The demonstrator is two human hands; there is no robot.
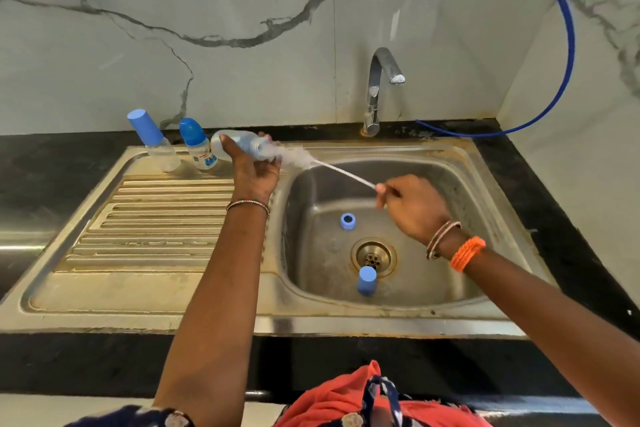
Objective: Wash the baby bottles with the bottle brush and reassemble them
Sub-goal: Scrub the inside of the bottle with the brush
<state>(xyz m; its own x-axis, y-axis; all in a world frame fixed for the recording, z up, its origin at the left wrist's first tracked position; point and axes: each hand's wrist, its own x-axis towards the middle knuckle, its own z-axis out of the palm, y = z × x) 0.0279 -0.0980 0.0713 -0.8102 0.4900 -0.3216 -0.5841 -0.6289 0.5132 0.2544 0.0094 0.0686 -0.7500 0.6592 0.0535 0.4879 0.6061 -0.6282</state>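
Observation:
My left hand (254,168) grips a clear baby bottle (239,144) lying on its side above the sink's left rim, its mouth toward the right. My right hand (412,204) pinches the thin white handle of a bottle brush (341,174); its blurred white bristles sit right at the bottle's mouth. Two capped baby bottles stand at the back of the drainboard: one with a light blue cap (152,140), one with a darker blue cap (197,144). In the sink basin (433,274) lie a blue screw ring (348,221) and a blue cap (367,281) beside the drain.
A chrome tap (379,87) stands behind the basin, no water running. The ribbed steel drainboard (156,229) lies to the left. A blue hose (561,45) curves down the wall at the right onto the black counter (540,184). The drain (373,256) is in the basin's middle.

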